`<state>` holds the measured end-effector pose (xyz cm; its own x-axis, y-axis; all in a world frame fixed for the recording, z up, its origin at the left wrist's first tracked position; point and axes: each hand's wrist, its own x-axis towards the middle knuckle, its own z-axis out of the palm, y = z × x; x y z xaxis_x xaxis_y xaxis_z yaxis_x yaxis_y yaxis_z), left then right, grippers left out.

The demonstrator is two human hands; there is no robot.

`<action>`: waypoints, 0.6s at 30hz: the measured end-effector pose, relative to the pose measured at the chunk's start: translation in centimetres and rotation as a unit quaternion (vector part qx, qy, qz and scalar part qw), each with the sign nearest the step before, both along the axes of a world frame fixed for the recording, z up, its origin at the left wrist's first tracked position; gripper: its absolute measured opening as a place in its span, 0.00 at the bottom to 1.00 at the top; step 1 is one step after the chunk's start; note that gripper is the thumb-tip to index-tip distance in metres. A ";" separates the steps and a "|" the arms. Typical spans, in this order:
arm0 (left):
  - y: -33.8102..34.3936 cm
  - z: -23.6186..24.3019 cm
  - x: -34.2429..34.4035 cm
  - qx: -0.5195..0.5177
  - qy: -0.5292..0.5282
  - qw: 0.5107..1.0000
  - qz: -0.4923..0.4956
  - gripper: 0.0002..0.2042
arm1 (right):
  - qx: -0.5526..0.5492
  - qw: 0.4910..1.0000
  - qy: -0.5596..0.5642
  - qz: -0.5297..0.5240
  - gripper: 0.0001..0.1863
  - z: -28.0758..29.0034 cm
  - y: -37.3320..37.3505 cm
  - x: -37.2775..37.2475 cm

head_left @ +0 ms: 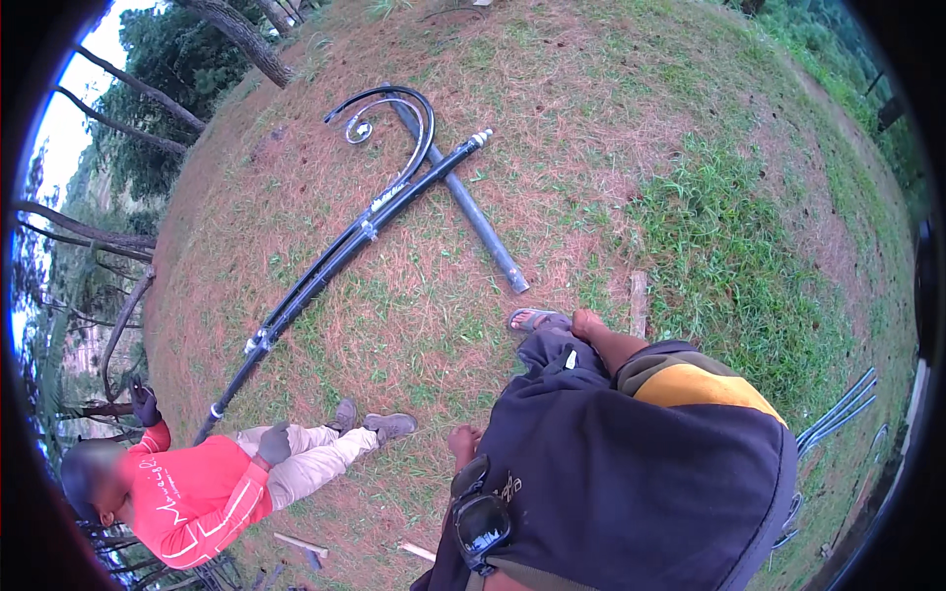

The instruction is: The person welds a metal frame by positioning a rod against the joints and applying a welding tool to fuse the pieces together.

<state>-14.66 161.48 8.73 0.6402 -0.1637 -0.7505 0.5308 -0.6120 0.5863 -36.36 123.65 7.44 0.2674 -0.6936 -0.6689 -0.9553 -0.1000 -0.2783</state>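
Right hand: 1, right hand (588,325), right of the frame's centre, beside the trouser leg; fingers look curled, but whether they pinch the cloth cannot be told.
Left hand: 1, left hand (463,440), below the centre, partly hidden at the shirt's edge; whether spread or closed cannot be told.
Black poles: 2 or more black poles (340,254), bound side by side, lying on the grass from upper centre to lower left; pale fitting at the upper end.
Scroll: 1 curved scroll (426,116), upper centre, alongside the poles, its inner curl ending in a pale knob.
Grey pipe: 1 grey pipe (480,227), crossing beneath the poles, its near end close to the sandalled foot (530,319).
Wood strip: 1 wood strip (639,303), just beside the right hand, on the grass.
Co-worker: 1 person in a red top (187,492), lower left, grey glove (274,443) near the hip.
Hammer: 1 hammer (302,545), bottom left of centre.
Grey rods: several grey rods (838,414), right edge.
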 end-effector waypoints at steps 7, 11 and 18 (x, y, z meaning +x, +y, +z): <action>-8.7 -0.1 2.8 -0.043 0.005 0.997 -0.068 0.08 | 0.067 0.995 -0.071 0.031 0.31 3.5 -5.6 5.6; -12.4 0.3 4.4 -0.062 -0.016 0.993 -0.104 0.08 | 0.092 0.993 -0.072 0.026 0.32 3.3 -7.2 7.4; -16.2 3.4 5.9 -0.047 -0.003 0.997 -0.057 0.08 | 0.106 0.993 -0.055 0.019 0.32 1.9 -8.9 7.4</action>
